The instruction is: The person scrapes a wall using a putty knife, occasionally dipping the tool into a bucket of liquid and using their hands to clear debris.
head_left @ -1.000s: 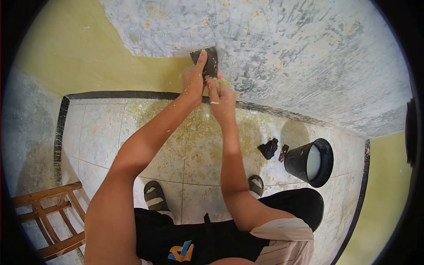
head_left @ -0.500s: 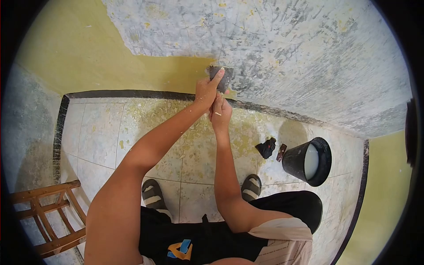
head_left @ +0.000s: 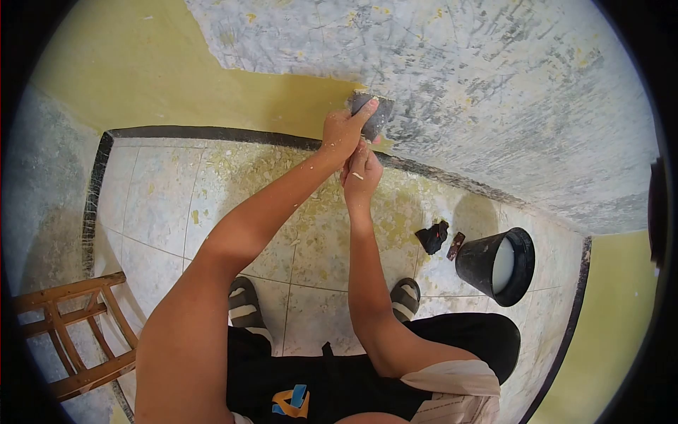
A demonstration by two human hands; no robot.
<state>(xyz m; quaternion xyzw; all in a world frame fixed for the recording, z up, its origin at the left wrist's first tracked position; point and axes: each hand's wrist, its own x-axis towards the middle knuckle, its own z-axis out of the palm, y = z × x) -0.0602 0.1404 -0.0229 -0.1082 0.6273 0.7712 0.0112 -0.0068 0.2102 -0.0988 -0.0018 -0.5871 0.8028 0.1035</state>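
A putty knife with a wide grey blade (head_left: pixel 374 120) is pressed to the lower wall, where yellow-green paint (head_left: pixel 296 99) meets the bare, scratched grey-white surface (head_left: pixel 480 106). My left hand (head_left: pixel 344 132) is closed on the putty knife, its thumb lying along the blade. Just below, my right hand (head_left: pixel 363 175) is wrapped around the lower end of the tool, close against the left. Both hands hide the handle. Pale flecks of paint stick to my fingers and forearm.
Paint flakes (head_left: pixel 318 219) litter the tiled floor along the dark skirting (head_left: pixel 212 133). A black bucket (head_left: pixel 477 265) with whitish liquid stands on the right, beside a crumpled black piece (head_left: pixel 432 237) and a small brown object (head_left: pixel 456 246). At lower left is a wooden frame (head_left: pixel 78 290).
The view has shifted slightly, so wall and hands sit a little differently in the picture. Both hands keep hold of the putty knife, its blade still by the paint edge.
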